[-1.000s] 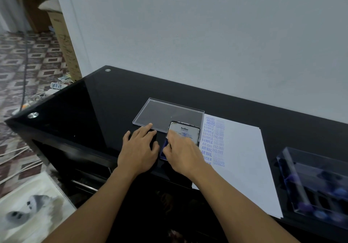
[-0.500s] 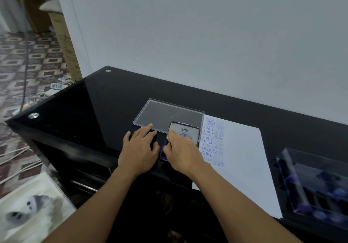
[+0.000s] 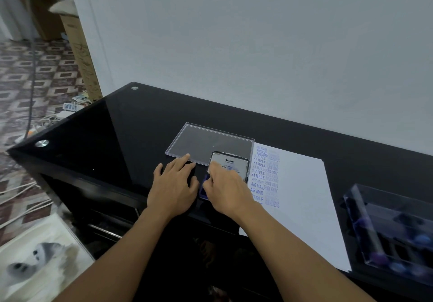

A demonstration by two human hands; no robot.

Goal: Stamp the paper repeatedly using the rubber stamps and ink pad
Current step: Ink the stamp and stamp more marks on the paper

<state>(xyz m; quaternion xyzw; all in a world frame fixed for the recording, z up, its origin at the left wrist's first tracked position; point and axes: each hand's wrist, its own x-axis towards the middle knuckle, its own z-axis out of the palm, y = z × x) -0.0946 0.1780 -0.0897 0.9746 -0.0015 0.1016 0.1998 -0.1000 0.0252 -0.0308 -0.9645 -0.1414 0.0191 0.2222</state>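
The left hand [image 3: 174,184] is lying flat on the table [image 3: 140,137], fingers apart. The right hand [image 3: 228,189] is curling over the ink pad [image 3: 230,164], at 9 o'clock from the paper [image 3: 302,196]. I cannot tell what it is gripping. Inky fingers could be smudging the paper.

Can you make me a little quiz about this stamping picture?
1. True or false: the paper already has blue words stamped on it.
2. Which hand touches the raised lid of the ink pad? A: left. B: right.
3. Fill in: the clear box sits to the ___ of the paper.
Key: 1 true. 2 B, the right hand. 3 right.
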